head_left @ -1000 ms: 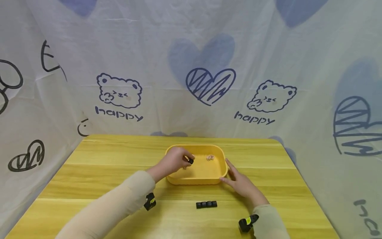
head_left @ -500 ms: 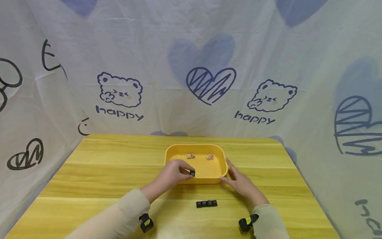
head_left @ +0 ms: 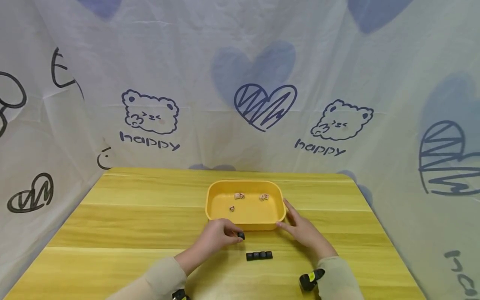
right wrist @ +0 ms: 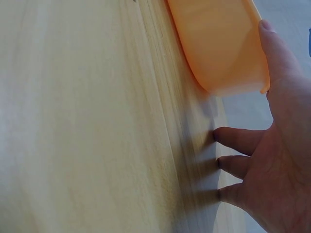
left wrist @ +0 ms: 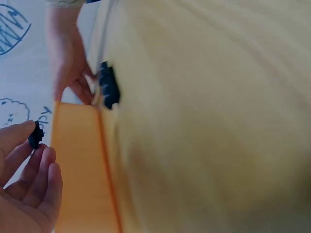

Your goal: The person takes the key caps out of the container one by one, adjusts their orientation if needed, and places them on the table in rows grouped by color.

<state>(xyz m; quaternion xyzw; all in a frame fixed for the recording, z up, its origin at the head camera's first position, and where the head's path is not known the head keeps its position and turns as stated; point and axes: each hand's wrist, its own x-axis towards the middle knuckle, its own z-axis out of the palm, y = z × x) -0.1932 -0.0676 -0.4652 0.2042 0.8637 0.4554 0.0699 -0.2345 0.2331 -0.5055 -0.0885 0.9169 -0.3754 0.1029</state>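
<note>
The wooden table (head_left: 330, 200) fills the lower frame, with the yellow tray (head_left: 258, 227) at its centre. The right hand (head_left: 301, 230), fingers spread, stays at the tray's right end. The left hand (head_left: 215, 238) has moved from above the tray toward lower centre, near the row of four black blocks (head_left: 256, 256). It pinches one black block (head_left: 241, 236), whose removal seems therefore complete. Small pale pieces (head_left: 264, 197) remain inside.

On the worktop (head_left: 150, 227), a yellow tray (head_left: 258, 227) holding pale pieces (head_left: 239, 196) is touched by the right grip (head_left: 304, 230); one small black block (head_left: 241, 236) is pinched by the left grip (head_left: 217, 236), near a row of four black blocks (head_left: 259, 256).
</note>
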